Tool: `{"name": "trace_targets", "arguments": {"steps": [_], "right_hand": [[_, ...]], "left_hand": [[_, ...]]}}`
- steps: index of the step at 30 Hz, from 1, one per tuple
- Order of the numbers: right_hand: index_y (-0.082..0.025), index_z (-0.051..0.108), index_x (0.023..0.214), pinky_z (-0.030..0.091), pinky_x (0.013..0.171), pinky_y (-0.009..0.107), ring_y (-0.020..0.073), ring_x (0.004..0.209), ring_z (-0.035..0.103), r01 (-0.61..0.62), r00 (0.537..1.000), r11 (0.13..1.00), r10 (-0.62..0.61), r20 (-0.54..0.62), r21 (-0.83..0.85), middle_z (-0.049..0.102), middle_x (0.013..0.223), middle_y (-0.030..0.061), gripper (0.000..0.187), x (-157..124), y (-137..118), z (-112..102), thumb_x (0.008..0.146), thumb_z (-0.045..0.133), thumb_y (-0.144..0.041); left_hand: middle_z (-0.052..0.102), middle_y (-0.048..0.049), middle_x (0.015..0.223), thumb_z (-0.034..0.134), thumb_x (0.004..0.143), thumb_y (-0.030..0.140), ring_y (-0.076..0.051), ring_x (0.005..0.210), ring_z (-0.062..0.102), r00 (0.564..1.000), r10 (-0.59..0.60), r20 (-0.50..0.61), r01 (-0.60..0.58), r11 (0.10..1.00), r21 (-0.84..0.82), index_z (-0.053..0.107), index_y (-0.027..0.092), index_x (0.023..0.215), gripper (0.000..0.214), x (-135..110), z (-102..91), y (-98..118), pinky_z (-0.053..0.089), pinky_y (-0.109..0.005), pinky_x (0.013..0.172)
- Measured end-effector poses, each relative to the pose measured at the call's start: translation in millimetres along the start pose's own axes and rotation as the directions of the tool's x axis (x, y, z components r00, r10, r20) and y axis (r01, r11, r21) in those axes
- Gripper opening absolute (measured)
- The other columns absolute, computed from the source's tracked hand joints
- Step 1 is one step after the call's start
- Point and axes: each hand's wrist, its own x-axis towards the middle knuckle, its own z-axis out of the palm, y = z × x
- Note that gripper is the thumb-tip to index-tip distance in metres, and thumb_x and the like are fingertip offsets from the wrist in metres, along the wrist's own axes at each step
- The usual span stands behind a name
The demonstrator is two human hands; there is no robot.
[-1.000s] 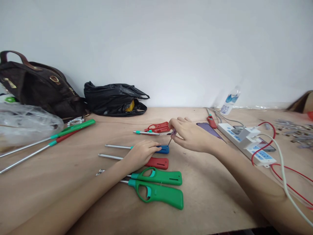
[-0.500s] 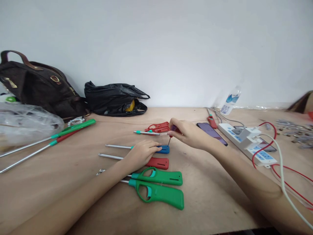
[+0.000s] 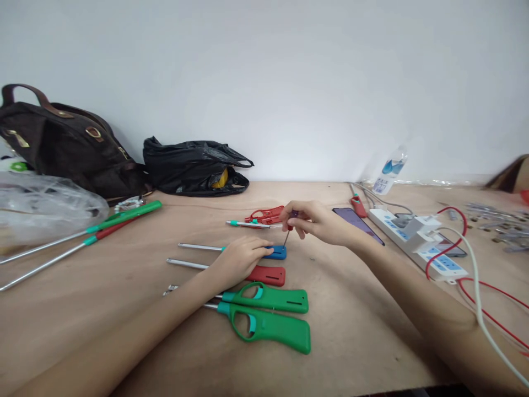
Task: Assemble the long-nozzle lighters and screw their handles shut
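A blue gas lighter lies on the table, its metal tube pointing left. My left hand presses over it, fingers closed on its body and hiding the trigger area. Between the fingertips of my right hand is a screwdriver with a dark red handle, its shaft slanting down to the right end of the blue lighter. Just in front lies a red lighter, partly under my left hand. Two green lighters are nearer to me. Beyond the blue one are an opened red lighter casing and a loose lighter tube.
At left lie a green and a red lighter, a clear plastic bag, a brown bag and a black bag. At right are a phone, a power strip with cables, a bottle and metal parts.
My right hand's fingers have shifted and loosened around the screwdriver handle, with the tip still at the blue lighter's end. My left hand has stayed in place.
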Motion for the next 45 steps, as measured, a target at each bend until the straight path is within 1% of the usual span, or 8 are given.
{"name": "trace_targets", "arguments": {"steps": [6,10,13,17,23,37,42,45], "right_hand": [[-0.017,0.056,0.089,0.037,0.059,0.024,0.0136,0.063,0.054,-0.033,0.975,0.937,-0.046,-0.216,-0.348,0.062,0.074,0.0022,0.019,3.8,3.8,12.1,0.094,0.049,-0.033],[-0.015,0.052,0.099,0.037,0.069,0.027,0.0189,0.082,0.057,0.006,0.992,0.829,-0.077,-0.105,-0.559,0.064,0.096,0.0100,0.016,-0.1,-5.6,7.4,0.096,0.038,-0.023],[-0.016,0.051,0.095,0.036,0.066,0.027,0.0192,0.079,0.057,0.004,1.000,0.776,-0.007,-0.002,-0.631,0.065,0.090,0.0094,0.013,-2.0,-12.9,-1.4,0.095,0.039,-0.020],[-0.016,0.053,0.087,0.031,0.059,0.028,0.0215,0.067,0.057,-0.123,0.992,0.617,0.107,-0.072,-0.777,0.063,0.074,0.0102,0.023,-0.7,-16.5,-4.1,0.096,0.042,-0.033],[-0.017,0.049,0.094,0.035,0.063,0.026,0.0175,0.077,0.057,0.003,1.000,0.821,0.011,0.021,-0.572,0.065,0.091,0.0082,0.014,-4.7,-20.0,-1.9,0.095,0.036,-0.018],[-0.015,0.051,0.089,0.034,0.066,0.031,0.0225,0.071,0.058,-0.080,0.996,0.559,0.082,-0.041,-0.825,0.065,0.077,0.0104,0.017,-3.9,-21.4,-0.7,0.096,0.041,-0.027],[-0.015,0.052,0.097,0.037,0.067,0.028,0.0199,0.081,0.059,0.019,0.997,0.672,0.043,0.064,-0.740,0.066,0.095,0.0110,0.012,-3.6,-25.7,-5.6,0.094,0.041,-0.020],[-0.014,0.056,0.092,0.037,0.067,0.029,0.0209,0.076,0.061,0.023,0.989,0.620,0.099,0.107,-0.785,0.068,0.088,0.0118,0.014,5.6,-28.4,-7.2,0.094,0.045,-0.023]], "left_hand": [[0.069,-0.0065,0.114,0.046,0.090,0.007,-0.021,0.101,0.065,1.000,0.002,0.012,-0.002,1.000,0.013,0.067,0.017,0.104,0.027,0.2,-0.4,-0.1,0.052,-0.035,0.087],[0.069,-0.0061,0.113,0.045,0.090,0.007,-0.020,0.100,0.065,1.000,0.000,0.009,0.000,1.000,0.020,0.067,0.017,0.104,0.028,0.2,-0.7,-0.4,0.053,-0.034,0.087],[0.069,-0.0062,0.113,0.044,0.090,0.008,-0.019,0.101,0.065,1.000,-0.002,0.005,0.002,1.000,0.012,0.067,0.017,0.104,0.028,-0.1,-0.5,-0.4,0.052,-0.034,0.088],[0.069,-0.0069,0.114,0.044,0.091,0.009,-0.020,0.102,0.065,1.000,-0.013,0.003,0.013,1.000,0.003,0.068,0.017,0.104,0.028,-0.2,-0.4,-0.1,0.052,-0.035,0.088],[0.069,-0.0055,0.113,0.044,0.091,0.009,-0.019,0.101,0.065,1.000,-0.010,0.000,0.010,1.000,0.007,0.068,0.018,0.103,0.028,0.5,-0.6,-0.5,0.052,-0.033,0.088],[0.068,-0.0068,0.116,0.044,0.088,0.006,-0.020,0.104,0.064,1.000,-0.022,0.018,0.022,1.000,0.000,0.067,0.017,0.105,0.030,-0.6,0.8,-1.1,0.052,-0.036,0.089],[0.068,-0.0075,0.114,0.045,0.088,0.005,-0.021,0.103,0.064,1.000,-0.003,0.007,0.003,1.000,-0.012,0.067,0.016,0.104,0.029,-0.5,0.3,-1.3,0.052,-0.036,0.089],[0.068,-0.0075,0.114,0.045,0.089,0.006,-0.021,0.102,0.064,1.000,-0.001,-0.002,0.001,1.000,-0.011,0.068,0.016,0.103,0.029,-0.3,0.5,-0.9,0.053,-0.036,0.088]]}}
